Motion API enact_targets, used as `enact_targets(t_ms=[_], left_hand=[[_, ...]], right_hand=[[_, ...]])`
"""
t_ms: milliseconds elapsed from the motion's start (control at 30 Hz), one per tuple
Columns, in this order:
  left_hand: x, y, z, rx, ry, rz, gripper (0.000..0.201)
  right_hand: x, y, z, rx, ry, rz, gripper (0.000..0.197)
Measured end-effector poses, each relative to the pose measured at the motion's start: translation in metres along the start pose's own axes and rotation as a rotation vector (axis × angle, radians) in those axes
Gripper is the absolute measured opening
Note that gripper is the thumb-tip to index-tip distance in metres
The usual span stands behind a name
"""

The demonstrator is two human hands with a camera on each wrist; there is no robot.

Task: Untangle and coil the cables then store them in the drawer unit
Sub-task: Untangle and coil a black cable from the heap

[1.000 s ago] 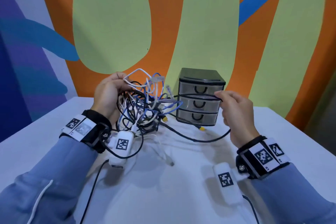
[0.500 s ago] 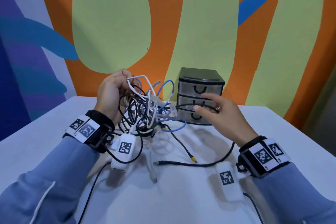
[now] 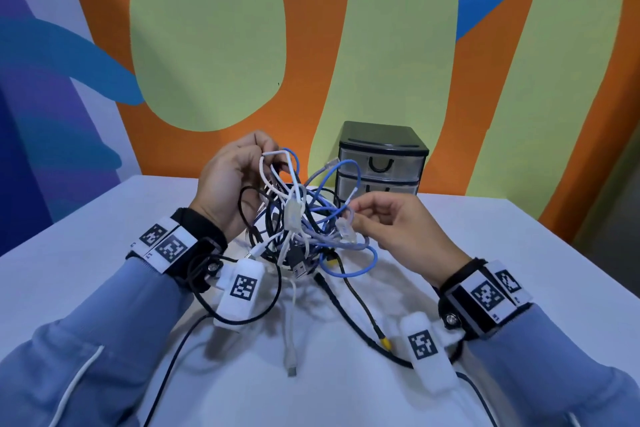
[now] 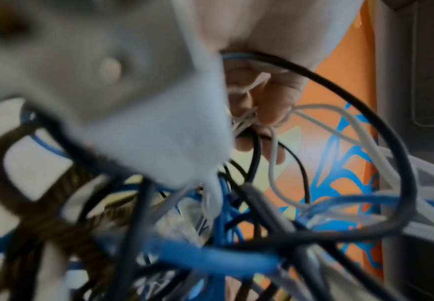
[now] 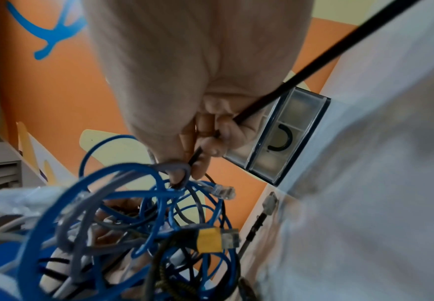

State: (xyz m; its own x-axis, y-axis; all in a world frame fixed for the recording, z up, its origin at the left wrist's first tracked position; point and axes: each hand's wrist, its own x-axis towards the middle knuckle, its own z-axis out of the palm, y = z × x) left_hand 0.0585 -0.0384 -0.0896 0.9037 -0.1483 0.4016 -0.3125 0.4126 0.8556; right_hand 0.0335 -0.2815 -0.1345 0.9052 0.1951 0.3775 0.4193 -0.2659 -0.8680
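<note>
between the two hands hangs the cable tangle (image 3: 298, 218), a knot of blue, white, grey and black leads held up off the worktop (image 3: 519, 253). the left hand (image 3: 225, 191) has its fingers (image 4: 275, 106) curled round white and black strands at the top of the knot, so the bulk drops below and to the right of them. the right hand (image 3: 391, 229) comes in from the other side, and its fingers (image 5: 180, 173) pinch a grey loop at the edge of the knot, just above a clear network plug (image 3: 346, 229); a thin black lead also runs through that hand.

the relation that matters, as i judge it: the pinched strand lies across, from the right fingers back into the knot toward the left fingers, so pulling it clear calls for the right hand to draw away to the right while the left holds firm. loose tails, one with a yellow-banded plug (image 3: 384, 343), trail down onto the worktop toward the person.

beyond the right fingers stands the drawer unit (image 3: 381, 163), all visible drawers closed. nothing is coiled yet.
</note>
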Motion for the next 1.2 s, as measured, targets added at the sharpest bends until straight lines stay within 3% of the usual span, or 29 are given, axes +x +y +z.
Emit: enact_targets(t_ms=[100,200,333,433,567,733,933,1200], left_hand=[[0.003,-0.001,-0.002,0.14,0.005,0.049,0.029],[0.013,-0.006,-0.016,0.38,0.06,0.137,0.01],[0.016,-0.011,-0.023,0.619,0.113,0.129,0.019],[0.013,-0.003,-0.02,0.573,0.098,0.111,0.036],[0.012,0.003,-0.015,0.516,-0.04,0.054,0.026],[0.013,-0.008,-0.017,0.92,-0.245,-0.018,0.015],[0.007,-0.012,-0.011,1.217,-0.28,0.061,0.01],[0.009,-0.015,-0.008,1.384,-0.351,0.072,0.006]], right_hand=[[0.001,0.003,0.001,-0.02,0.024,-0.002,0.002],[0.003,0.007,-0.001,-0.028,0.108,-0.023,0.004],[0.003,0.009,-0.004,-0.074,0.212,-0.051,0.006],[0.003,0.012,-0.003,-0.145,0.223,-0.071,0.007],[0.003,0.011,0.001,-0.185,0.219,-0.088,0.005],[0.002,0.011,0.004,-0.175,0.198,-0.076,0.005],[0.0,0.009,0.005,-0.159,0.18,-0.068,0.004],[-0.001,0.009,0.006,-0.121,0.155,-0.062,0.005]])
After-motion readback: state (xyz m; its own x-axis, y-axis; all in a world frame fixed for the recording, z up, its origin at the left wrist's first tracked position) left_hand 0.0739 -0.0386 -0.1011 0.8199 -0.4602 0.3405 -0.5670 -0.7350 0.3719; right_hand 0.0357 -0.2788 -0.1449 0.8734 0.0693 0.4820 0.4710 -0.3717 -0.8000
